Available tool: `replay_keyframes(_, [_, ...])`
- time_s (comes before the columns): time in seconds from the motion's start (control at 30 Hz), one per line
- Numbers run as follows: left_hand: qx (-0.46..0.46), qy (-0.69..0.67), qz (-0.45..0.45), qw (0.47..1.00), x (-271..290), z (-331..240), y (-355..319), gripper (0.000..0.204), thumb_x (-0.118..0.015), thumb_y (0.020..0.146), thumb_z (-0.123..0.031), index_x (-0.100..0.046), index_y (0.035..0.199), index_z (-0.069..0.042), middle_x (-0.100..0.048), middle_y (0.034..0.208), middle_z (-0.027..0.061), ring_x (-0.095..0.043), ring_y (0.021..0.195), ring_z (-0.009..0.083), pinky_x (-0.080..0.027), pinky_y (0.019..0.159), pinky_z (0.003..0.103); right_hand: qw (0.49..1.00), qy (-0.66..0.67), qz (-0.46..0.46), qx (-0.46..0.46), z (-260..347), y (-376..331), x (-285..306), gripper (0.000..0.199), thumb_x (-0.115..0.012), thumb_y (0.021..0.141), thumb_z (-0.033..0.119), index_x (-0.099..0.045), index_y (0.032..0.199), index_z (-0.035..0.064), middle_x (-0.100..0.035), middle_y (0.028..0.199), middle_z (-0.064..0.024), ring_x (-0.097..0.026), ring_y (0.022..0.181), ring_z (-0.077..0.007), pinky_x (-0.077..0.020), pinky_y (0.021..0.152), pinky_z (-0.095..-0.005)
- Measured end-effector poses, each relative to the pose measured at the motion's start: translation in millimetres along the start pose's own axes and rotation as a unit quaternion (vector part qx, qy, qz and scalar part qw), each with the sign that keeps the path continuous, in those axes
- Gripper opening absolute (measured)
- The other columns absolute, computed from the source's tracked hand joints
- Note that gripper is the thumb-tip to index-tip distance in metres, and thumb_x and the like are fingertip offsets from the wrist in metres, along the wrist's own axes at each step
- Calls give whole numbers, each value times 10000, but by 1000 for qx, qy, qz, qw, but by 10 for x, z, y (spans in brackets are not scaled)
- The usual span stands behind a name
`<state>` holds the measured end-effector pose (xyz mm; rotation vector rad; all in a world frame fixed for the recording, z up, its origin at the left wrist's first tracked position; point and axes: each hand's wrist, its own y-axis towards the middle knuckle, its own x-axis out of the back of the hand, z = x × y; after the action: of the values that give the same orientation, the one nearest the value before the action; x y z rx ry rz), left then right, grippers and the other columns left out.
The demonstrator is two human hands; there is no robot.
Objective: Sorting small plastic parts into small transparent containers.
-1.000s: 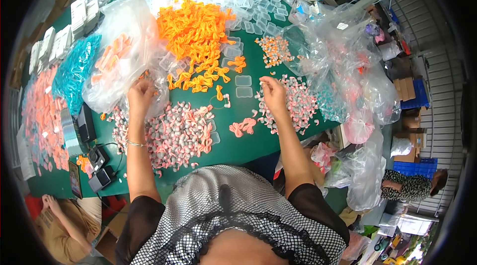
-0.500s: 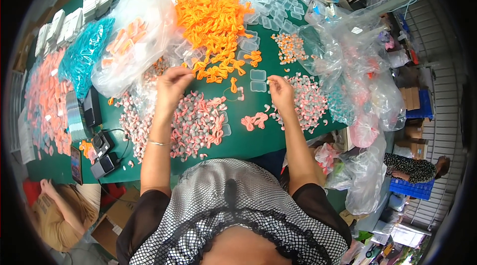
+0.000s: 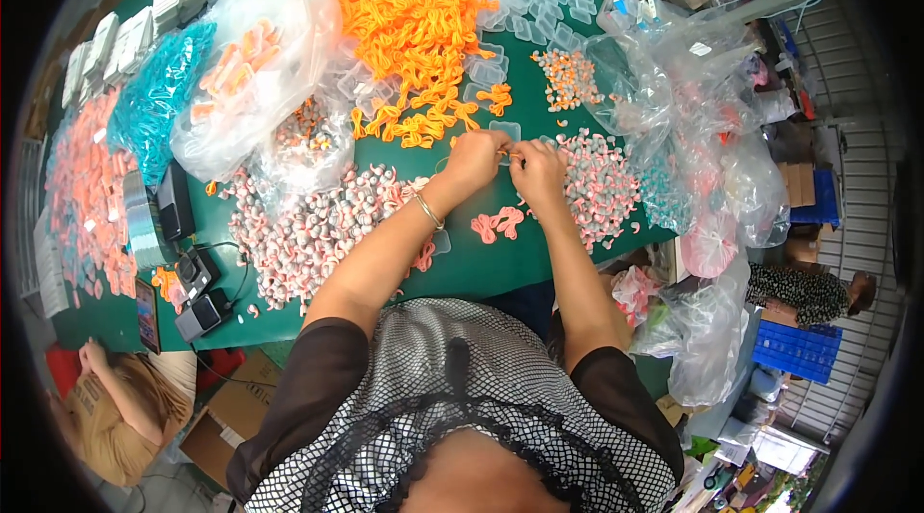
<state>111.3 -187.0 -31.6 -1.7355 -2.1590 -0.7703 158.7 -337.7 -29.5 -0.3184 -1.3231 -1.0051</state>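
One view, the head's: left hand [image 3: 474, 161] and right hand [image 3: 540, 170] nearly meet, fingertips pinched on a small orange piece [image 3: 507, 153], mostly hidden between them. Clear box [image 3: 504, 130] just beyond the fingertips; pink cord bundles [image 3: 497, 224] nearer the body. Pink-and-grey pieces [image 3: 602, 191] heaped right of the right hand. Risks, I'd judge: loose pinch, dropped piece; careless right wrist, scattered heap.

Green worktable [image 3: 481, 269], light grey slatted wall [image 3: 863, 191]
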Motion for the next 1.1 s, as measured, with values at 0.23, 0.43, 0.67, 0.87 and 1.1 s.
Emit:
replay_keyframes(0.23, [-32,144,49,988,-82,50,32,108,-629,752,-62,-667,842,-110,-668,782,89,-608,838,293,-467,707,435,998,-64,6,24,13,3,-13,108,-681,698,128,-656,802,122,-601,786,-33,-577,826,-234,-363,764,-413])
replay_keyframes(0.43, [-40,100,43,993,-62,91,-10,127,-649,743,-73,-668,866,-99,-665,813,76,-612,867,291,-452,733,428,999,-14,36,3,-32,25,-15,148,-658,702,118,-673,850,128,-631,798,-42,-607,808,-242,-386,748,-426])
replay_keyframes(0.67, [-40,135,29,990,63,-29,-52,307,-711,700,-109,-659,1003,-103,-594,967,62,-600,930,277,-447,753,413,985,156,20,-73,-183,485,-20,156,-601,770,70,-674,904,105,-637,758,-75,-634,784,-298,-481,745,-437])
replay_keyframes(0.87, [-22,178,54,982,-50,97,-49,363,-730,670,-106,-655,1026,-106,-572,965,56,-589,965,252,-449,751,402,997,65,-20,34,-321,808,-342,222,-706,714,22,-666,927,70,-634,887,-104,-615,836,-295,-500,722,-385])
replay_keyframes(1.1, [-11,167,44,985,-28,80,-29,364,-745,653,-92,-670,1009,-107,-586,935,44,-603,942,249,-443,756,399,992,85,-1,91,-472,864,-462,202,-733,688,43,-640,859,98,-622,842,-64,-611,827,-281,-497,695,-400])
